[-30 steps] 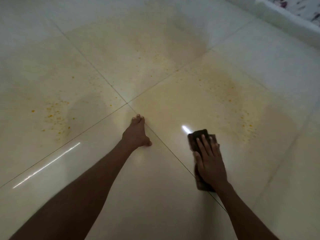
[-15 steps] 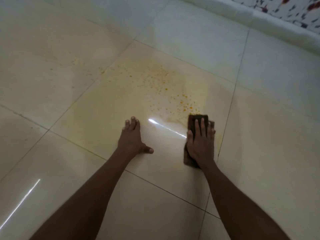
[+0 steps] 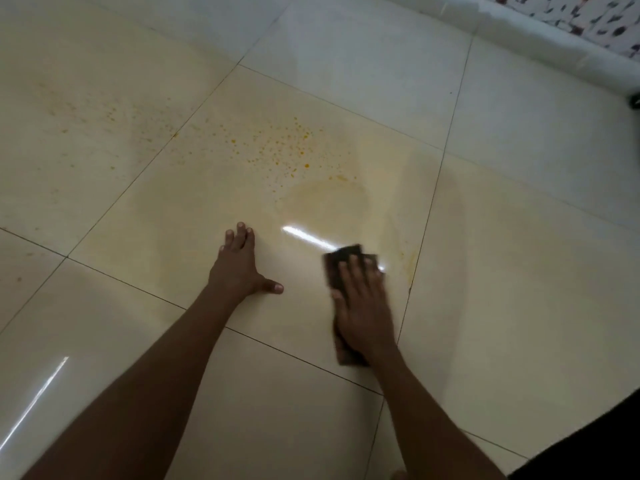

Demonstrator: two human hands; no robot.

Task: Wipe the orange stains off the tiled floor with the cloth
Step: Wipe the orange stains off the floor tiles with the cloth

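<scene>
Glossy cream tile fills the foreground as both my bare forearms reach forward over the tiled floor (image 3: pixel 519 271). My left hand (image 3: pixel 239 271) lies flat on the tile, fingers straight and close together, thumb splayed out to the right. Just to its right, my right hand (image 3: pixel 363 306) presses a dark cloth (image 3: pixel 343 252) against the floor, fingers straight and slightly spread on top of it; the cloth's edges show beyond my fingertips and under my wrist, and both are blurred. Beyond the cloth, a pale yellowish smear (image 3: pixel 325 199) stains the same tile, with the orange stains (image 3: pixel 277 147) speckled past it. Fainter specks (image 3: pixel 104 116) dot the tile further left. At the far right, a white ledge (image 3: pixel 554 39) borders the floor.
</scene>
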